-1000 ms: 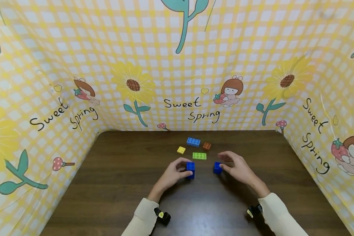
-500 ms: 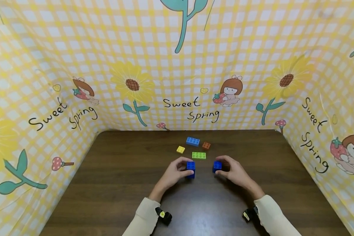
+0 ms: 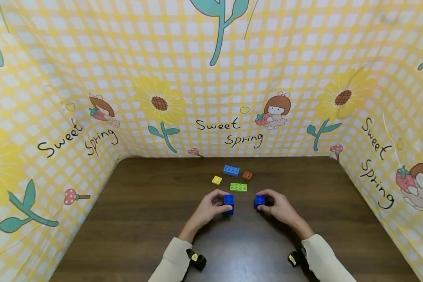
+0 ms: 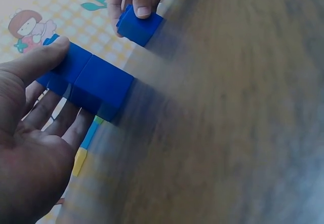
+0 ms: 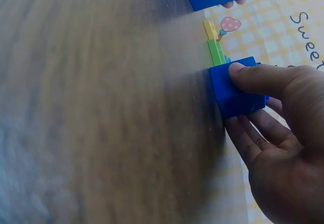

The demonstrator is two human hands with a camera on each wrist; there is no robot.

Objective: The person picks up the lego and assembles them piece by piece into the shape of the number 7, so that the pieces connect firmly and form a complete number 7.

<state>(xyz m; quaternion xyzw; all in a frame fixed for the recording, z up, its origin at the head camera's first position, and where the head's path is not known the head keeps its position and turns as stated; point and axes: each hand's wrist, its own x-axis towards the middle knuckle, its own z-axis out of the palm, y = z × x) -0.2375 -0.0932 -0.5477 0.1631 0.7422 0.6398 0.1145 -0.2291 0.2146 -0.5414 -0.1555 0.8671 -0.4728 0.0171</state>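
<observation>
Two dark blue bricks joined one on top of the other form a small upright stack (image 4: 96,79). My left hand (image 3: 210,205) pinches it near the top, thumb on the near side and fingers behind. To its right, a single dark blue brick (image 5: 238,89) with studs on top stands on the table. My right hand (image 3: 279,206) holds that brick between thumb and fingers. A short gap separates the stack from the single brick in the head view.
Beyond the hands lie a lime green brick (image 3: 238,187), a small yellow brick (image 3: 216,180), a lighter blue brick (image 3: 231,170) and a small brown brick (image 3: 247,175). The dark wooden table (image 3: 155,196) meets a yellow checked cloth (image 3: 211,98) at the back and sides.
My right hand has shifted its fingers around the single blue brick, uncovering its studded top, and now pinches it. The left hand and stack stay nearly where they were.
</observation>
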